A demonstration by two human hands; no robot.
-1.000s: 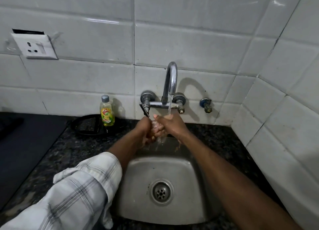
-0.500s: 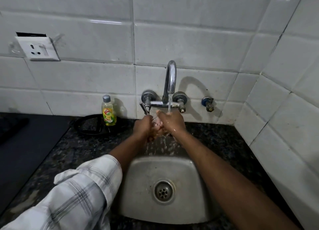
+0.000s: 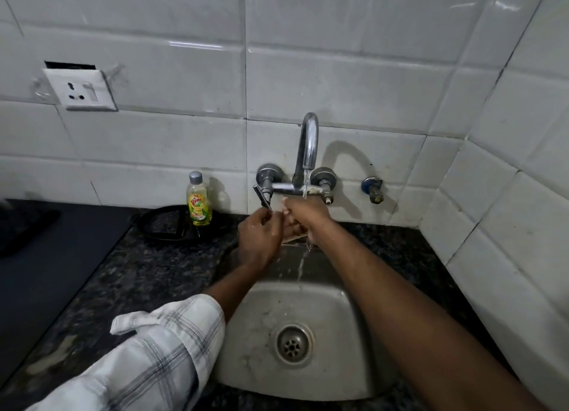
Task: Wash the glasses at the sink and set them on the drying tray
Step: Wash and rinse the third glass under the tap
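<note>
Both my hands meet under the running tap point(image 3: 308, 145), above the back of the steel sink point(image 3: 338, 312). My left hand point(image 3: 260, 241) and my right hand point(image 3: 308, 215) close around a clear glass point(image 3: 292, 230) held between them. The fingers hide most of the glass, and only a pale see-through patch and a lower edge show. Water from the spout hits my right hand and runs down into the basin. A black round tray point(image 3: 163, 225) lies on the counter left of the sink.
A yellow dish-soap bottle point(image 3: 199, 204) stands at the tray's back edge by the wall. Dark granite counter point(image 3: 147, 275) surrounds the sink, with a black mat point(image 3: 46, 256) at far left. White tiled walls close the back and right. A wall socket point(image 3: 80, 89) sits at upper left.
My hands stay together under the stream, turning slightly around the glass. My left hand has dropped a little lower than the right. Water keeps running.
</note>
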